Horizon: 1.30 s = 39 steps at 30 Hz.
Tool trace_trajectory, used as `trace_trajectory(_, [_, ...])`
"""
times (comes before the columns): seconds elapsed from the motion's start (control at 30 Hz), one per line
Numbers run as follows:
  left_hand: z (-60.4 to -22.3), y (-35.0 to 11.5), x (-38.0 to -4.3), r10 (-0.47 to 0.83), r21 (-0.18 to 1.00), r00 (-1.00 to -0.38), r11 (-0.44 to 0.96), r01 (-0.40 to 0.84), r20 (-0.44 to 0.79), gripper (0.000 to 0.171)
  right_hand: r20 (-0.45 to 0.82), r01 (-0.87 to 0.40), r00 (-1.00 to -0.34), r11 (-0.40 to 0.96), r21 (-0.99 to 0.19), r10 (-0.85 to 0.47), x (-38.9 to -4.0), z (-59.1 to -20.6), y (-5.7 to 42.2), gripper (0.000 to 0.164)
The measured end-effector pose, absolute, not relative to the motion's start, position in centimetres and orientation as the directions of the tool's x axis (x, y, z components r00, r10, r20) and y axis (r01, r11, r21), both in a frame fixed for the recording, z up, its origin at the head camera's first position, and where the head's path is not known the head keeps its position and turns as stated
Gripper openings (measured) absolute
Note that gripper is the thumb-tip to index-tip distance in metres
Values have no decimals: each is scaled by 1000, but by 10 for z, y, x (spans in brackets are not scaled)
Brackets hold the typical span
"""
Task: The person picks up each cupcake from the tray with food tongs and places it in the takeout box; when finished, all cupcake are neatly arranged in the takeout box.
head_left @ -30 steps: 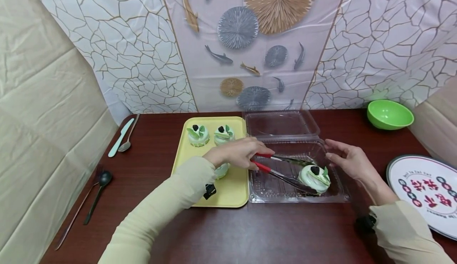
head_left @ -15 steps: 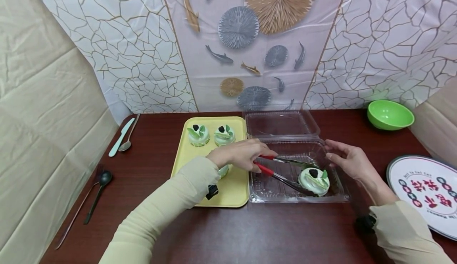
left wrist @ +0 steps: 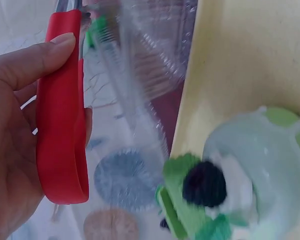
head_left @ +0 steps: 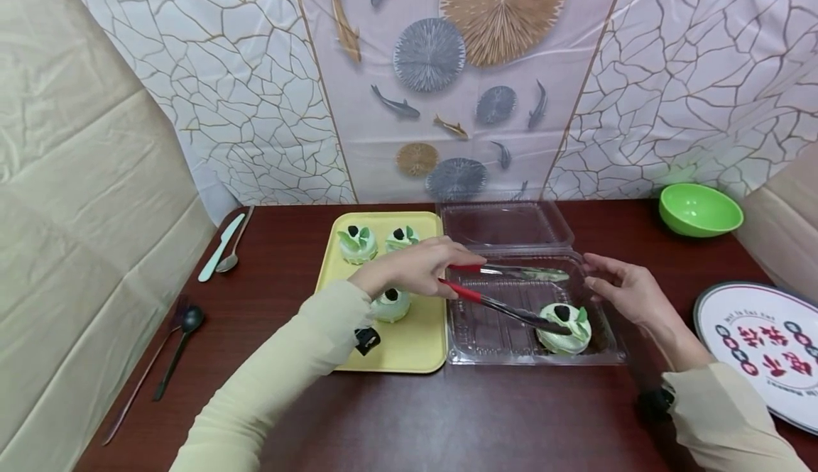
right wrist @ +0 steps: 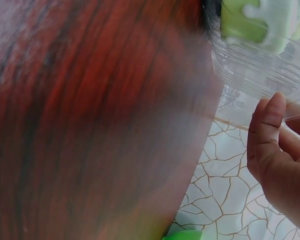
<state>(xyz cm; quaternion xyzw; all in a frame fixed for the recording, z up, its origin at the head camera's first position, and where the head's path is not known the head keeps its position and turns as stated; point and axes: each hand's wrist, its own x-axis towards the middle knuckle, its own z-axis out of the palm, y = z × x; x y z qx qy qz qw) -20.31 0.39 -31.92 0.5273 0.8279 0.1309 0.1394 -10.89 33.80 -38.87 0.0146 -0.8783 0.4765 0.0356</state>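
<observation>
My left hand grips the red handles of metal tongs, whose arms are spread wide. One arm crosses over a small pale-green cream cake topped with a blackberry and leaves; the other arm lies behind it, apart from it. This cake sits in the front right corner of a clear plastic clamshell box, its lid folded back. My right hand pinches the box's right rim between thumb and fingers. Similar cakes stand on the yellow tray, one partly behind my left hand.
To the left lie a pale knife, a metal spoon, a black spoon and a fork. A green bowl stands at the back right, with a white printed plate in front of it.
The tongs' arms have spread apart from around the cake, and my left hand has shifted slightly left. The cake stays in the box's front right corner. My right hand keeps its place.
</observation>
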Motion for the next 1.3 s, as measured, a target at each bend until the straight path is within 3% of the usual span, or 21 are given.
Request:
trace_trajectory(0.13, [-313,-27,-203,900,417,-436,391,820,14,65,71,-55,-997,539,-840,8,-108,-389,338,49])
trace_trajectory(0.3, [-313,-85,-203,837,460,-538,442,771,99,63,71,-55,-997,524,-850,11,-110,-390,339,50])
trace_trajectory(0.53, [-329,-169,-191,715,480,-687,561,675,131,64,89,-81,-996,483,-872,-7,-110,-391,337,50])
trace_trajectory(0.7, [-344,-207,-182,647,499,-757,629,596,89,65,87,-80,-996,477,-875,-6,-110,-392,339,51])
trace_trajectory(1.3, [-372,-233,-172,630,494,-777,677,546,-5,65,82,-74,-997,484,-872,-5,-110,-392,338,50])
